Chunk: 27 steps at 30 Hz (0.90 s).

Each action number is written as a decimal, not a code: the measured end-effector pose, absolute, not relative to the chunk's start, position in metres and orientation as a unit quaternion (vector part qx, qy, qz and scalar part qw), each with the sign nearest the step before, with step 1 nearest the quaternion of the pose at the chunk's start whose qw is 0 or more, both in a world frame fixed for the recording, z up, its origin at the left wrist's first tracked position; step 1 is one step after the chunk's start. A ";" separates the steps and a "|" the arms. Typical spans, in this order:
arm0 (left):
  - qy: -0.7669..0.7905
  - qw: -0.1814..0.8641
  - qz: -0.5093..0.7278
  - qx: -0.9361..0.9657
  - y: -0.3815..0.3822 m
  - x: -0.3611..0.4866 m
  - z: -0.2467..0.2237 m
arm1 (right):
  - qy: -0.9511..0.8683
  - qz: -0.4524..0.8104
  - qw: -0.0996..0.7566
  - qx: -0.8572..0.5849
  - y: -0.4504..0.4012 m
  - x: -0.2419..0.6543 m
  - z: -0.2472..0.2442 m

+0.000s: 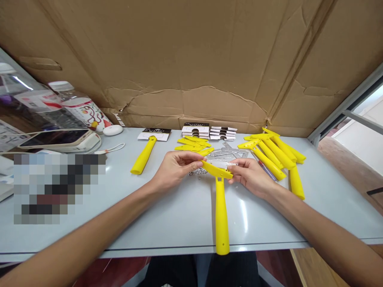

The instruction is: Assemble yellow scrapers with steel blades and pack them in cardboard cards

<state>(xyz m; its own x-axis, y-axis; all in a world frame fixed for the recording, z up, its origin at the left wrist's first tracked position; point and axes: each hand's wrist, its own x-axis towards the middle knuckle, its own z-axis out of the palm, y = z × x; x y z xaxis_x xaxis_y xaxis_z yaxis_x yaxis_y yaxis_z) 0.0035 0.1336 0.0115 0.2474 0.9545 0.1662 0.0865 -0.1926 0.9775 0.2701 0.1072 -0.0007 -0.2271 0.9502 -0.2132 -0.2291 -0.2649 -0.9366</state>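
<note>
A yellow scraper with a long handle [222, 217] points toward me, its wide head [216, 170] raised between both hands. My left hand [176, 169] pinches the left end of the head between thumb and fingers. At the right end, my right hand [248, 174] has its thumb and fingertips closed on the head. Behind the hands lie thin metal blades [229, 153] and several flat yellow pieces [193, 143]. Small metal nuts [199, 172] are scattered near my left fingertips, partly hidden.
Yellow scrapers [277, 151] are heaped at the right, beside a pen [265, 167]. Another yellow handle [143, 155] rests on a card at the left. Folded cards [195, 129] stand by the cardboard wall [191, 59]. Bottles [85, 107] and a phone [60, 138] are far left.
</note>
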 end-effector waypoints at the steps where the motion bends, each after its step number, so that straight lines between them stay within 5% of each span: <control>1: 0.414 0.475 0.448 0.635 0.133 0.004 0.012 | -0.414 0.664 0.444 -0.437 0.107 0.270 -0.001; 27: 0.467 0.467 0.410 0.629 0.131 0.006 0.012 | -0.429 0.672 0.432 -0.421 0.104 0.270 0.002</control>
<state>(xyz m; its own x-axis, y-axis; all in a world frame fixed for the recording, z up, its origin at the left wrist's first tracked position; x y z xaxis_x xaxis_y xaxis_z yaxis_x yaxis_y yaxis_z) 0.0061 0.1306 0.0120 0.2271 0.9705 0.0809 0.2045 -0.1288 0.9703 0.2704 0.1041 0.0019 -0.2719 0.9423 -0.1953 -0.2206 -0.2586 -0.9405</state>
